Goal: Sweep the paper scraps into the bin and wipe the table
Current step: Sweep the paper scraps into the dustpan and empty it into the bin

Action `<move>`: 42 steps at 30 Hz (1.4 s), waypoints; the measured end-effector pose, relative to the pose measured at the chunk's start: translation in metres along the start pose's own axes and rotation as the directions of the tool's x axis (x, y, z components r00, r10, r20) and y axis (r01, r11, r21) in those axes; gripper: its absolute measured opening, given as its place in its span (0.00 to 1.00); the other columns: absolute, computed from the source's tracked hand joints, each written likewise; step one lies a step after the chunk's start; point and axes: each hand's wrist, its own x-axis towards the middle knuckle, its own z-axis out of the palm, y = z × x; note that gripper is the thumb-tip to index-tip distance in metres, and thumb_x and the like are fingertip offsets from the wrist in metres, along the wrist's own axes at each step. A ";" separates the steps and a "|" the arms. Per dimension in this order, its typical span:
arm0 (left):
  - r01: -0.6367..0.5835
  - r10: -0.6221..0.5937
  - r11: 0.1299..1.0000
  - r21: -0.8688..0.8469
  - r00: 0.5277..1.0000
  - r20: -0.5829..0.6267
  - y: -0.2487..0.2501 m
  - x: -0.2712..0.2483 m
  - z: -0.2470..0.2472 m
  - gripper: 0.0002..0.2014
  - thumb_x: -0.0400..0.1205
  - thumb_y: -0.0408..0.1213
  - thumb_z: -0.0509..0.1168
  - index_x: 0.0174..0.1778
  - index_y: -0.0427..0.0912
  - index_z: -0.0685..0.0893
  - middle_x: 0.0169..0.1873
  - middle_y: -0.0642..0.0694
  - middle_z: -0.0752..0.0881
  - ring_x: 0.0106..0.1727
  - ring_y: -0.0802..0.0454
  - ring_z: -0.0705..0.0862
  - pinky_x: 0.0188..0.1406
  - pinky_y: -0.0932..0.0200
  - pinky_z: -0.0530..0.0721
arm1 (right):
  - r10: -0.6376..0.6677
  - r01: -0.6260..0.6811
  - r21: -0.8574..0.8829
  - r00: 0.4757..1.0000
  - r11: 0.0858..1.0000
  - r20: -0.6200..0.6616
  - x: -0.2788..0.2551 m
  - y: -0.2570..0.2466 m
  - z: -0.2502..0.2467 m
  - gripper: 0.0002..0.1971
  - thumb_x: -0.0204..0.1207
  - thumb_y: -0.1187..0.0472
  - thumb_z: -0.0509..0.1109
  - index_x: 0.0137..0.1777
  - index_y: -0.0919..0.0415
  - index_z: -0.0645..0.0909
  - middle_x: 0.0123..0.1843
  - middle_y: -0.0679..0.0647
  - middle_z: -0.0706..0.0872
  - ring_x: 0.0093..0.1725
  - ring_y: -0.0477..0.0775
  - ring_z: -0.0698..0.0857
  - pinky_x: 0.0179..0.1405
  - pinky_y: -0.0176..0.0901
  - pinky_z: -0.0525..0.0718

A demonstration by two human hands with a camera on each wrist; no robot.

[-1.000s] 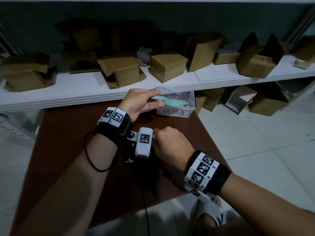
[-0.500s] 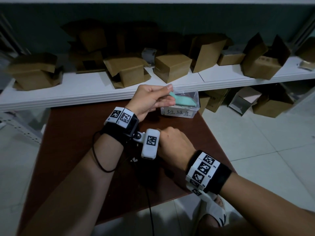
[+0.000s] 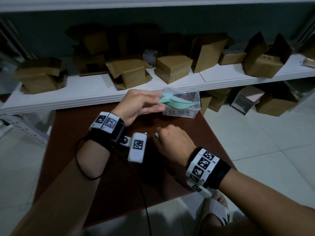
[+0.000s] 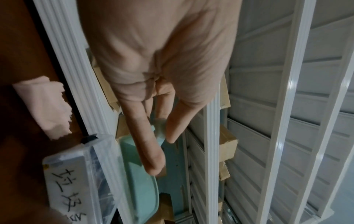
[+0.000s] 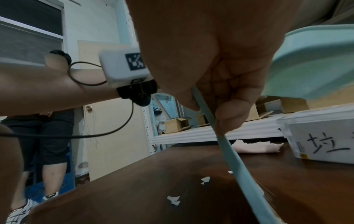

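Over the clear bin point(image 3: 180, 113) hand-labelled 垃圾盒, left hand point(image 3: 136, 106) pinching a teal dustpan point(image 3: 177, 103), right hand point(image 3: 172, 143) clenched around a teal brush handle point(image 5: 228, 145).

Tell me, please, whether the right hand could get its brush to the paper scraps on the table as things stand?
Probably yes: the right hand grips the brush just beside the scraps, with bare table between them.

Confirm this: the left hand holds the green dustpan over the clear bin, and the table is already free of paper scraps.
Not quite. The left hand does hold the green dustpan over the clear bin, but the right wrist view shows white paper scraps still lying on the table.
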 end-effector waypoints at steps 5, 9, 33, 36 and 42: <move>0.019 -0.023 0.998 -0.058 0.998 -0.064 -0.005 -0.031 -0.038 0.17 0.87 0.13 0.58 0.64 0.28 0.89 0.53 0.31 0.95 0.55 0.38 0.97 0.50 0.58 0.95 | 0.013 -0.013 -0.015 1.000 1.000 0.016 0.003 0.000 0.000 0.15 0.85 0.50 0.61 0.52 0.61 0.82 0.50 0.64 0.86 0.51 0.71 0.86 0.39 0.51 0.70; 0.092 -0.088 0.996 0.019 0.986 -0.144 -0.015 -0.055 -0.072 0.17 0.87 0.12 0.58 0.61 0.29 0.90 0.54 0.25 0.93 0.54 0.37 0.97 0.51 0.57 0.96 | 0.043 -0.043 -0.016 0.998 0.999 0.050 0.005 -0.002 -0.005 0.17 0.86 0.49 0.59 0.52 0.60 0.83 0.51 0.64 0.86 0.52 0.70 0.86 0.42 0.51 0.74; 0.534 -0.346 0.698 0.477 0.835 -0.429 -0.020 -0.141 -0.198 0.14 0.88 0.12 0.58 0.50 0.24 0.90 0.37 0.23 0.92 0.26 0.41 0.93 0.18 0.61 0.87 | 0.137 -0.123 0.177 0.988 0.976 -0.068 0.067 -0.017 0.022 0.17 0.84 0.53 0.71 0.38 0.64 0.86 0.37 0.64 0.88 0.40 0.64 0.84 0.39 0.46 0.73; 0.576 -0.382 0.634 0.517 0.813 -0.439 -0.021 -0.140 -0.197 0.04 0.88 0.24 0.70 0.48 0.30 0.89 0.38 0.28 0.94 0.29 0.42 0.94 0.18 0.61 0.87 | 0.102 -0.092 0.200 0.994 0.976 -0.042 0.070 -0.026 0.025 0.17 0.84 0.52 0.71 0.33 0.56 0.80 0.35 0.62 0.87 0.39 0.64 0.85 0.40 0.51 0.80; 0.580 -0.351 0.536 0.614 0.814 -0.463 -0.031 -0.128 -0.189 0.17 0.78 0.30 0.83 0.35 0.38 0.79 0.31 0.32 0.92 0.24 0.46 0.91 0.19 0.59 0.88 | 0.035 -0.033 0.197 0.999 0.980 -0.006 0.066 -0.034 0.022 0.16 0.85 0.51 0.71 0.38 0.60 0.85 0.37 0.59 0.88 0.40 0.63 0.86 0.43 0.53 0.84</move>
